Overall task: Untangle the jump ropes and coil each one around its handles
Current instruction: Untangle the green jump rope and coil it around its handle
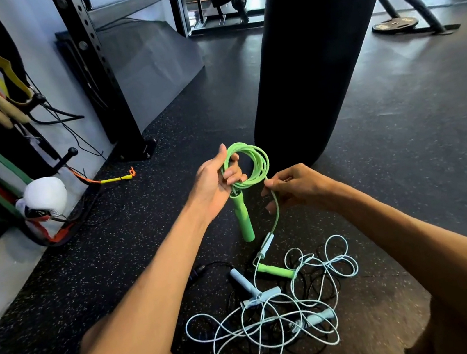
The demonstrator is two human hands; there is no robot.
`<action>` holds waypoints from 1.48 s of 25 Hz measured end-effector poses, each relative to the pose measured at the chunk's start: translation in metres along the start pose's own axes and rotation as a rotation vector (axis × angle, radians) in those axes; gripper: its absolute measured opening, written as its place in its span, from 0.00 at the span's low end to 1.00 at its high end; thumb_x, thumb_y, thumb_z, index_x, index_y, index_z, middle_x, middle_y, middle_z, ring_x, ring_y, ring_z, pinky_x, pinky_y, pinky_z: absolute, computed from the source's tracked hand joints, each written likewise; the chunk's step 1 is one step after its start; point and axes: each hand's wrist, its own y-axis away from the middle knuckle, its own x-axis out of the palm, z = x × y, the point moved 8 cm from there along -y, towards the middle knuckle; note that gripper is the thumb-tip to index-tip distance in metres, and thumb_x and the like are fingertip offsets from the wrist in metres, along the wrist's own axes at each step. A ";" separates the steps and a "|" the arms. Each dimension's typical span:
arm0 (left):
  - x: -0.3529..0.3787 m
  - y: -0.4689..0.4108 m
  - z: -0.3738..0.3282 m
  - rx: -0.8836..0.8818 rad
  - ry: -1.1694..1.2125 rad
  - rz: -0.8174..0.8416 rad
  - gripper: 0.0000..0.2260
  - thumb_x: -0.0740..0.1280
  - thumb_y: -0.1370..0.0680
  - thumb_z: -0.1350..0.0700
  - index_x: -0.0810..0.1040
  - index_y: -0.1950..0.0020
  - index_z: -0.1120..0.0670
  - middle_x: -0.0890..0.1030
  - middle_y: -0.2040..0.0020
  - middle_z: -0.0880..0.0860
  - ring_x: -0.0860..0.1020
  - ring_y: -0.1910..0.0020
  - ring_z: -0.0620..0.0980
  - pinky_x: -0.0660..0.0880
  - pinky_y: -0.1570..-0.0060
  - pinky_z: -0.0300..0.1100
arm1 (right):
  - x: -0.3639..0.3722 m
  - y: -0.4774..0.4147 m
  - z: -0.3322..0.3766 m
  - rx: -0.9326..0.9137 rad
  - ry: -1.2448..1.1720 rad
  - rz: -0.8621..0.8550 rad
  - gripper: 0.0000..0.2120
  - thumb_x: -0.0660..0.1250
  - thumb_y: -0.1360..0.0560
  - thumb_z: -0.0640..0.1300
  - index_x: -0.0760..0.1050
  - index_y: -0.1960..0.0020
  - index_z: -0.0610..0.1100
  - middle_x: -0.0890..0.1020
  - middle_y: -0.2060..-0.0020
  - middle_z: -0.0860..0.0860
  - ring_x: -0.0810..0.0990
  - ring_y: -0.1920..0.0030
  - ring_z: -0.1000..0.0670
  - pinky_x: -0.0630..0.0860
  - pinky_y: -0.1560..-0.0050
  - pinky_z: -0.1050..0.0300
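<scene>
My left hand (217, 181) holds a coil of green jump rope (250, 163) in several loops, with one green handle (243, 218) hanging down from the hand. My right hand (291, 186) pinches the free green strand just right of the coil. That strand runs down to the second green handle (274, 271) lying on the floor. Below it a pale blue rope (268, 324) lies tangled with a black rope (311, 287). Pale blue handles (244, 283) lie in the heap.
A black punching bag (307, 52) hangs right behind the coil. A steel rack post (107, 83) and wall-hung bands stand at the left, with a white boxing glove (44, 196) below them. My bare knees frame the heap on the speckled rubber floor (403, 134).
</scene>
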 end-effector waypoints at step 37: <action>-0.016 -0.011 0.002 0.164 -1.061 -0.058 0.07 0.63 0.19 0.58 0.74 0.54 0.59 0.79 0.69 0.56 0.75 0.74 0.53 0.71 0.70 0.42 | 0.011 0.017 0.044 -0.384 0.327 -0.044 0.11 0.63 0.19 0.43 0.81 0.52 0.37 0.73 0.70 0.50 0.70 0.70 0.53 0.67 0.70 0.60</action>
